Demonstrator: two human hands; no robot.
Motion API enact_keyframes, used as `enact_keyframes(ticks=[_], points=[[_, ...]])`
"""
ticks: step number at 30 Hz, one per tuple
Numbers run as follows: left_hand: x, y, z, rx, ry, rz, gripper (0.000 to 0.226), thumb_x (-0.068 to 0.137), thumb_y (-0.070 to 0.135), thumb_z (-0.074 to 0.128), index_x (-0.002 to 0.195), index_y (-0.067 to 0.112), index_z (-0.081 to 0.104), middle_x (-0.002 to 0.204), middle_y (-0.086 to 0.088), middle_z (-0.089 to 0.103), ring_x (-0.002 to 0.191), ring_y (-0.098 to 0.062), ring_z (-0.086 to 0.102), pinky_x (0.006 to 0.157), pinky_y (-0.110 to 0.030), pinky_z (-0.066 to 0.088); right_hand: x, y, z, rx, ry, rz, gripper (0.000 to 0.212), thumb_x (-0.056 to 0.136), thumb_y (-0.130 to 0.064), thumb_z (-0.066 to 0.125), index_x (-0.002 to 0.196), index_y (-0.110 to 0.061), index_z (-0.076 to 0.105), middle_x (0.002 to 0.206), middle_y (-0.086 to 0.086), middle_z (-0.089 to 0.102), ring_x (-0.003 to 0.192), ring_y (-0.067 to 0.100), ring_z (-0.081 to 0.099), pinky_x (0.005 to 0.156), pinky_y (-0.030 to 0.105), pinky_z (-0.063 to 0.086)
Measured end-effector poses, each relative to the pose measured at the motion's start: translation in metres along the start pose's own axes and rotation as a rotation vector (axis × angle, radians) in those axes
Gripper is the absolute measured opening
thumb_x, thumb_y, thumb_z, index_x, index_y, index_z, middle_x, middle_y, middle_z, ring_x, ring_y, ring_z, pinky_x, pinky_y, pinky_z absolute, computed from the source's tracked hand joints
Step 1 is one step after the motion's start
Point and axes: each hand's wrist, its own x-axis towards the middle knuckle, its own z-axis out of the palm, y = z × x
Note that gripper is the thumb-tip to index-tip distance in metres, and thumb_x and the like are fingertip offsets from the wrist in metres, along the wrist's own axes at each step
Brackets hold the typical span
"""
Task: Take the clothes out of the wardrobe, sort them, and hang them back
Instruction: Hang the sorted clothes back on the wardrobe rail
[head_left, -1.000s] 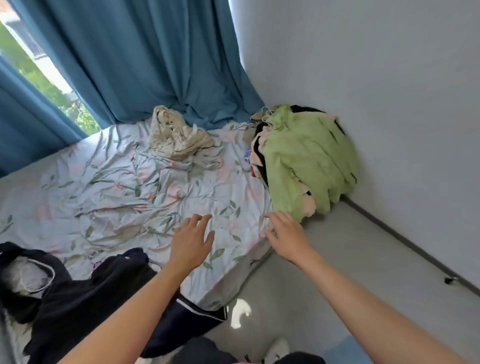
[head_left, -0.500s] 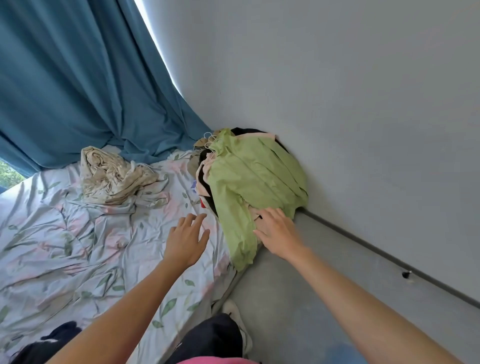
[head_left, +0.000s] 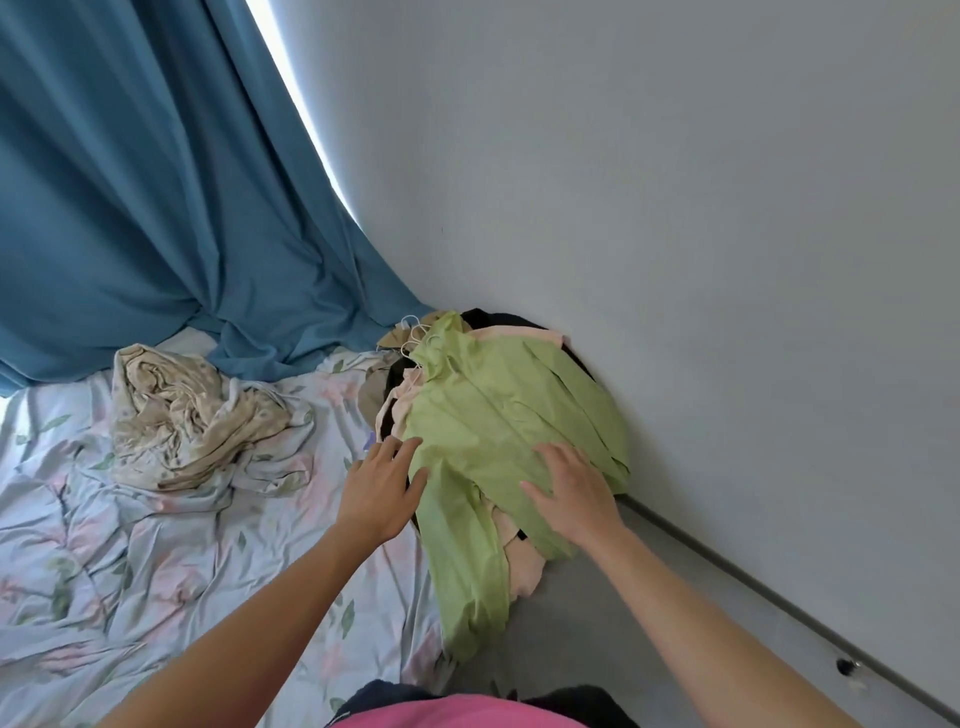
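A pile of clothes (head_left: 498, 415), topped by a light green garment (head_left: 483, 447), lies at the far right corner of the bed (head_left: 156, 545) against the wall (head_left: 675, 208). The right hand (head_left: 571, 493) rests flat on the green fabric, fingers spread and open. The left hand (head_left: 382, 488), fingers open too, touches the pile's left edge.

We are in a home bedroom. A bed (head_left: 156, 561) with a crumpled floral sheet fills the left side, blue curtains (head_left: 156, 182) hang behind it with daylight at their edge, and a pile of clothes (head_left: 498, 415) on hangers lies at the bed's corner against a plain grey wall (head_left: 675, 208).
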Motion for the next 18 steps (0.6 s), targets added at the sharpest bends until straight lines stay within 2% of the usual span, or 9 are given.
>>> enact_keyframes(ticks=[4, 10, 15, 18], points=[[0.047, -0.02, -0.005, -0.036, 0.034, -0.084, 0.071, 0.096, 0.064, 0.015, 0.148, 0.028, 0.046, 0.13, 0.004, 0.055, 0.122, -0.026, 0.054, 0.093, -0.045, 0.048, 0.063, 0.018, -0.005, 0.04, -0.035, 0.009, 0.059, 0.101, -0.051, 0.056, 0.151, -0.022, 0.043, 0.149, -0.002, 0.048, 0.14, 0.021, 0.043, 0.113, 0.041, 0.043], [0.117, -0.02, 0.014, -0.085, 0.034, -0.261, 0.075, 0.093, 0.068, 0.01, 0.147, 0.03, 0.046, 0.125, 0.005, 0.055, 0.12, -0.024, 0.052, 0.097, -0.042, 0.045, 0.191, 0.059, -0.005, 0.006, -0.154, -0.061, 0.06, 0.101, -0.052, 0.053, 0.153, -0.023, 0.041, 0.152, -0.002, 0.046, 0.141, 0.021, 0.041, 0.113, 0.041, 0.041], [0.189, -0.001, 0.057, -0.187, 0.021, -0.487, 0.065, 0.096, 0.066, 0.021, 0.145, 0.031, 0.047, 0.128, 0.004, 0.056, 0.125, -0.028, 0.052, 0.093, -0.047, 0.049, 0.328, 0.096, 0.009, -0.078, -0.279, -0.223, 0.061, 0.101, -0.052, 0.053, 0.153, -0.022, 0.042, 0.151, -0.002, 0.048, 0.139, 0.023, 0.041, 0.112, 0.042, 0.042], [0.243, 0.005, 0.09, -0.218, -0.041, -0.586, 0.076, 0.092, 0.069, 0.016, 0.149, 0.029, 0.046, 0.135, 0.004, 0.055, 0.128, -0.027, 0.052, 0.098, -0.047, 0.048, 0.41, 0.121, 0.024, -0.162, -0.373, -0.326, 0.061, 0.101, -0.054, 0.053, 0.152, -0.023, 0.042, 0.15, -0.003, 0.048, 0.136, 0.022, 0.044, 0.108, 0.041, 0.044]])
